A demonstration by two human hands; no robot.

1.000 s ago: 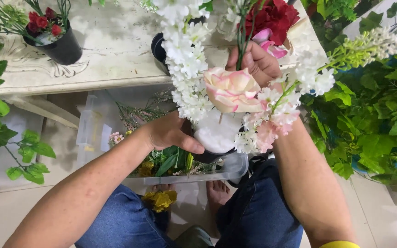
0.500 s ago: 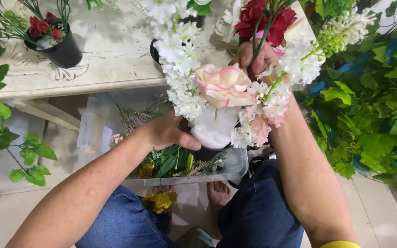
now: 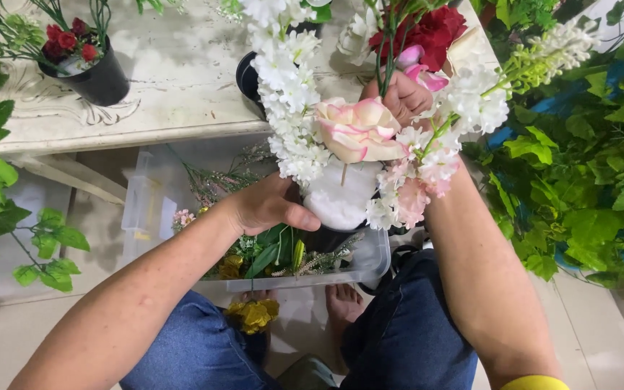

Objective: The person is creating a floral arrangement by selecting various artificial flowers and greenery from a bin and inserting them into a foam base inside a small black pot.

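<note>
My left hand (image 3: 269,206) grips the side of a black pot (image 3: 326,237) filled with white foam (image 3: 341,198), held above my lap. A large pink-and-cream rose (image 3: 359,131), white flower spikes (image 3: 287,79) and small pink blossoms (image 3: 413,195) stand in the pot. My right hand (image 3: 402,97) reaches in behind the rose, closed around green stems of red flowers (image 3: 431,32) and a pink bud.
A whitewashed table (image 3: 175,79) lies ahead with a black pot of small red roses (image 3: 84,65). A clear plastic tray (image 3: 305,278) of loose greenery sits on the floor by my feet. Leafy green plants (image 3: 594,166) crowd the right and left edges.
My right hand has lifted slightly with the red flower stems, and the arrangement has shifted a little to the right; my left hand keeps its hold on the pot.
</note>
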